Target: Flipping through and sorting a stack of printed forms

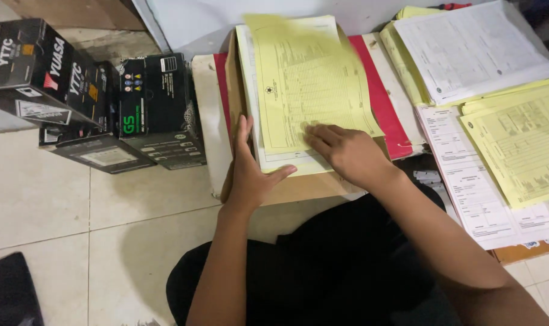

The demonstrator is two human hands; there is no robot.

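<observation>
Yellow form sheet (308, 78), thin and limp, lies atop a paper stack in a brown cardboard folder (298, 188) on the floor; it likely slides easily, best lifted at a corner. Right hand (347, 154) presses flat, fingers spread, grasping nothing; left hand (248, 172) steadies the stack's edge, fingers extended.

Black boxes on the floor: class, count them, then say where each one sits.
3: one black box far left, one low between, one nearest the papers. Others may be hidden.

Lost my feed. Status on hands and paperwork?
Left hand flat against stack's left edge. Right hand flat on yellow form. Nothing in the way.
</observation>
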